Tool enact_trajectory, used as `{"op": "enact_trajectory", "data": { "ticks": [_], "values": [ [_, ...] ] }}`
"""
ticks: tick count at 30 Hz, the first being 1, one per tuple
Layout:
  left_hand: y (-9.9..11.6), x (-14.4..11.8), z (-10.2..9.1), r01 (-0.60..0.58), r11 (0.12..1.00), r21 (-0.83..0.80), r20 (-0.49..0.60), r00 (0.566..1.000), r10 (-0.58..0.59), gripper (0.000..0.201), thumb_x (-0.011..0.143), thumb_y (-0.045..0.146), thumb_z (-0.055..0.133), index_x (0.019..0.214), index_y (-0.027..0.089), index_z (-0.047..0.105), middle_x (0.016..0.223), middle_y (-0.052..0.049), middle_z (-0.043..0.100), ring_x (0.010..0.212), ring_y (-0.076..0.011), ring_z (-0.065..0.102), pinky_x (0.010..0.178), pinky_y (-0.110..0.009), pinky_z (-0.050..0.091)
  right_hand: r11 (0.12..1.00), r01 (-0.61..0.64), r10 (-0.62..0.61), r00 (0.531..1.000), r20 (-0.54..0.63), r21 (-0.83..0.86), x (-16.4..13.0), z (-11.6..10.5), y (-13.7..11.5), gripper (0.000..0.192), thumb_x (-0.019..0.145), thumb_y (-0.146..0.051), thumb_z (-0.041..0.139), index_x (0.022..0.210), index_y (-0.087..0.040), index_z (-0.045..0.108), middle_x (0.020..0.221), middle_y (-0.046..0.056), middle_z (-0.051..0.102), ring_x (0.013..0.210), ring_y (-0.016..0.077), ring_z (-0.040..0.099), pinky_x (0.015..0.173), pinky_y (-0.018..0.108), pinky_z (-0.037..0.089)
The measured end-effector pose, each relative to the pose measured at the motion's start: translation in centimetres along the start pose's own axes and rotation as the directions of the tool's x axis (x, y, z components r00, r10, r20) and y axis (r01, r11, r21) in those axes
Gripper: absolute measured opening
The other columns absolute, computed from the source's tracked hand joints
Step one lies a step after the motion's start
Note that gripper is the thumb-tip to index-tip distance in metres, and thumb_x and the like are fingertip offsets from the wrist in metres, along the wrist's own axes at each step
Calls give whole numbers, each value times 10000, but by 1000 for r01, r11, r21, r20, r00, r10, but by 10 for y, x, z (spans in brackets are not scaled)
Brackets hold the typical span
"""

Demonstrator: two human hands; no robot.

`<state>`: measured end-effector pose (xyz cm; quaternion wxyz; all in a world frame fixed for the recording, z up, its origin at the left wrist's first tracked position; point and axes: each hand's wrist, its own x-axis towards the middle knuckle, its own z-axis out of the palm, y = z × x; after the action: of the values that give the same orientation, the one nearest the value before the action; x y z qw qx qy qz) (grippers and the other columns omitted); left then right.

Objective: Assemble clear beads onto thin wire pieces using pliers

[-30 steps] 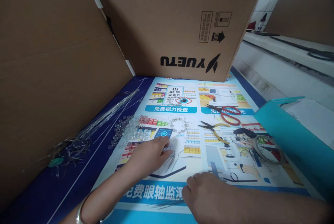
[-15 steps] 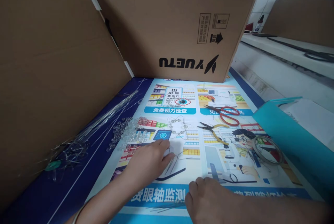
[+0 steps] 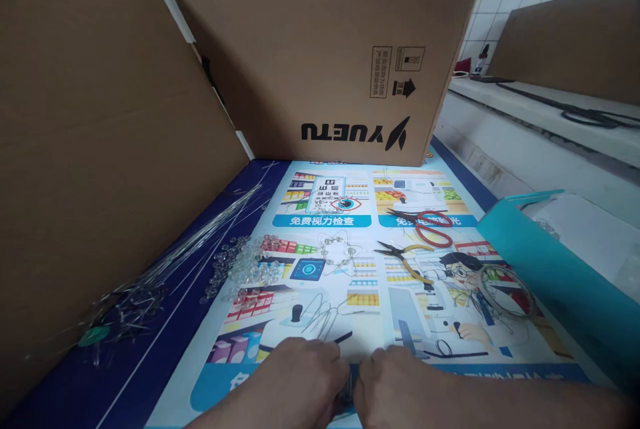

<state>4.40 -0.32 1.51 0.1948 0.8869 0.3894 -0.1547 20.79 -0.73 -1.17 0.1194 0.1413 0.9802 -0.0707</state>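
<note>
At the bottom centre my left hand point(image 3: 310, 376) and my right hand point(image 3: 393, 379) lie close together, knuckles up, fingers curled. In the narrow gap between them a few thin wires point(image 3: 346, 389) show faintly; the fingertips are hidden under the hands. Just beyond my left hand, some bent wires point(image 3: 320, 319) lie on the printed sheet. Farther back is a ring of clear beads on looped wire point(image 3: 337, 251). Many loose clear beads point(image 3: 240, 269) are spread to its left.
Red-handled cutters point(image 3: 433, 226), yellow-handled pliers point(image 3: 407, 259) and a wire coil point(image 3: 507, 290) lie to the right. A teal box point(image 3: 555, 262) stands beyond them. Long wires point(image 3: 205, 236) run along the left. Cardboard panels point(image 3: 310, 49) wall off the back and left.
My left hand has drawn back toward me, from the bent wires to beside my right hand. The bent wires are now uncovered. The view has shifted slightly.
</note>
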Motion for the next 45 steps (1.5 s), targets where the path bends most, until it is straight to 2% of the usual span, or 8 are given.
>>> {"op": "enact_trajectory", "data": {
  "ticks": [10,16,19,22,28,35,39,45],
  "values": [
    [-4,3,4,-77,997,28,11,997,77,208,742,110,462,801,184,647,769,-72,669,658,-212,634,499,-258,409,991,-91,96,995,-37,102,-11,-22,19,120,702,-201,503,727,-144,606,677,35,612,531,143,500,403,285,181],
    [-8,0,1,-28,999,46,-29,999,29,218,661,66,463,771,182,611,779,-60,668,645,-231,635,512,-281,407,956,-166,179,983,-32,244,-13,-24,34,138,673,-205,473,698,-157,600,669,27,619,516,124,478,437,251,209],
    [-12,0,-1,21,999,28,-54,998,-20,248,670,63,432,789,203,599,782,-51,671,658,-241,635,509,-284,393,871,-227,255,967,-6,435,-11,-27,45,139,680,-192,466,709,-169,600,673,-2,611,533,99,461,452,212,242],
    [-16,0,-2,71,997,-16,-54,996,-72,238,684,78,425,777,203,606,769,-51,675,658,-232,634,506,-270,376,760,-217,254,967,27,613,-11,-30,56,159,722,-169,453,722,-158,612,662,-17,587,565,78,470,505,185,291],
    [-20,1,5,88,994,-66,-123,988,-96,256,713,98,418,795,228,624,700,-39,660,585,-195,602,496,-261,351,620,-169,214,976,42,766,-11,-25,61,181,785,-220,480,844,-157,639,723,-22,599,639,73,506,559,170,332],
    [-19,2,0,18,1000,-6,-160,987,-19,216,786,82,451,807,224,612,844,-38,622,797,-210,555,688,-330,402,750,-212,261,965,15,627,-9,-28,55,177,776,-190,468,809,-193,641,727,-23,619,635,87,505,571,195,324],
    [-14,3,-2,30,997,67,-73,997,-25,182,807,77,454,803,183,601,867,-65,610,810,-225,544,703,-359,419,836,-229,260,966,8,499,-10,-25,48,171,772,-208,454,695,-185,605,678,-15,601,591,99,477,520,210,277],
    [-10,2,7,44,989,144,-151,988,-22,147,765,72,505,813,176,596,849,-70,608,783,-247,538,673,-377,425,885,-250,296,953,-59,393,-10,-14,41,166,785,-222,433,684,-188,560,688,-8,602,564,103,465,487,228,222]
  ]
}}
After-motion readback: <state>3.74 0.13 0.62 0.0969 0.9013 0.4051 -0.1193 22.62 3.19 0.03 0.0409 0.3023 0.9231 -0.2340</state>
